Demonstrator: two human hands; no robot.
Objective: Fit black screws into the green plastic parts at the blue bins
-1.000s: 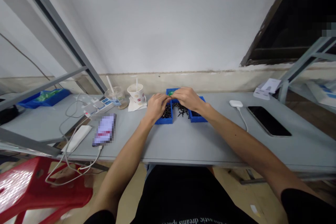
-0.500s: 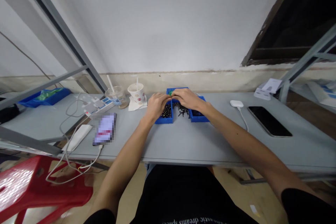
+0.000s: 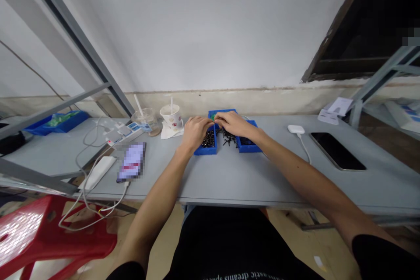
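My left hand [image 3: 196, 133] and my right hand [image 3: 232, 123] meet at the fingertips above the blue plastic trays on a grey table [image 3: 223, 179]. A tiny green piece [image 3: 213, 117] shows at the fingertips, too small to name. Whether either hand grips it is hidden. Under my left hand, a blue tray [image 3: 205, 152] holds dark screws [image 3: 208, 141]. Loose black screws [image 3: 227, 138] lie between that tray and a second blue tray [image 3: 249, 149] under my right palm. A third blue tray [image 3: 223, 111] stands behind my fingers.
To the left stand a paper cup [image 3: 171, 117], a clear plastic cup [image 3: 146, 121] and a power strip [image 3: 124, 131]. A phone [image 3: 131, 162], white power bank [image 3: 98, 173] and cables lie nearby. A black phone [image 3: 337, 151] lies right. A red stool [image 3: 42, 236] stands below left.
Both hands stay together over the trays, with only slight shifts of the fingers. The view has moved a little.
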